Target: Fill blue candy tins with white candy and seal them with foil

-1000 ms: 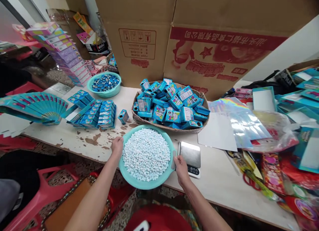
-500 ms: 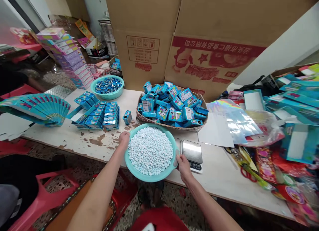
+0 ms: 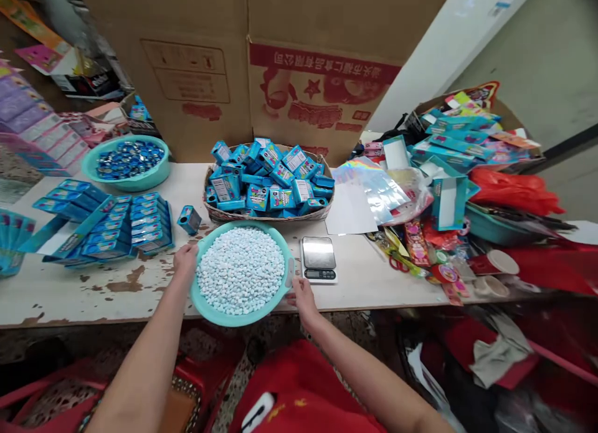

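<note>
Basin [image 3: 205,305] pulled nearer table edge; left hand [image 3: 185,261], right hand [image 3: 303,294] apparently clamp rim.

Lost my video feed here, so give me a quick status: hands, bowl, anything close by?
Left hand and right hand grip opposite rims of the teal plastic bowl of white pellets. Bowl overhangs table edge. Small silver scale close right.

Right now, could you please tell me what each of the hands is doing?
Left hand: closed on the left rim of the teal basin of white candies.
Right hand: closed on the basin's right rim.
</note>
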{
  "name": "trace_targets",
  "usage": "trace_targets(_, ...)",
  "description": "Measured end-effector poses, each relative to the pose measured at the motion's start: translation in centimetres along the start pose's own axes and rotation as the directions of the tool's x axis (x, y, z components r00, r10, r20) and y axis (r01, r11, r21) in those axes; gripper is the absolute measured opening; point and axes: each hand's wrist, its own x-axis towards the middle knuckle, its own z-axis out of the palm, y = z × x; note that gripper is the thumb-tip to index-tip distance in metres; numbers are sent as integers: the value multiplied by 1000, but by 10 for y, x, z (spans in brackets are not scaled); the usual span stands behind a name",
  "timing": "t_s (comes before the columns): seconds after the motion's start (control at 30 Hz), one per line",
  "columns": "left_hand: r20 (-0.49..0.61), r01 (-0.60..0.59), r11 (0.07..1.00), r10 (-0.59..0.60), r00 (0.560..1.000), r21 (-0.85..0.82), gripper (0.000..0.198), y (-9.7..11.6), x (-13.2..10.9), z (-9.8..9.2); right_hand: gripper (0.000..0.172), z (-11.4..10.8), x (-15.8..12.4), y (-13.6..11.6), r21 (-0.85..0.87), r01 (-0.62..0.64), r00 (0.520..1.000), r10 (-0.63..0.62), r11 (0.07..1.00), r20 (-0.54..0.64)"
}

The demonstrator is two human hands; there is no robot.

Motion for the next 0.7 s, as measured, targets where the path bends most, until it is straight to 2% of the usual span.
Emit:
trace_targets(0.13, -35, 36, 997, -34, 999, 62, 25, 7, 1, 2, 59, -37, -30, 28, -91, -7, 996, 15, 996, 86)
trace_targets(0.27, -77, 51, 981, -37, 996, 188, 33, 19, 2, 4, 47, -92, -31, 39, -208, 67, 988, -36, 976, 149)
trace_targets(0.43, -67, 70, 938, -50, 997, 338, 40, 38, -4, 4, 54, -160, -5, 23, -390, 111, 993, -83, 914, 88)
trace_targets(0.5, -54, 65, 937, -49, 997, 343, 37, 42, -10, 3, 52, -183, 8, 15, -457, 141, 988, -154, 878, 10)
trace_targets(0.6, -69, 76, 937, -55, 996, 341, 37, 43, -14, 2, 61, -210, 31, 6, -566, 182, 939, -313, 804, -143)
trace_targets(0.7, -84, 92, 935, -67, 994, 343, 45, 43, -15, -1, 72, -227, 55, 2, -671, 223, 880, -442, 707, -174)
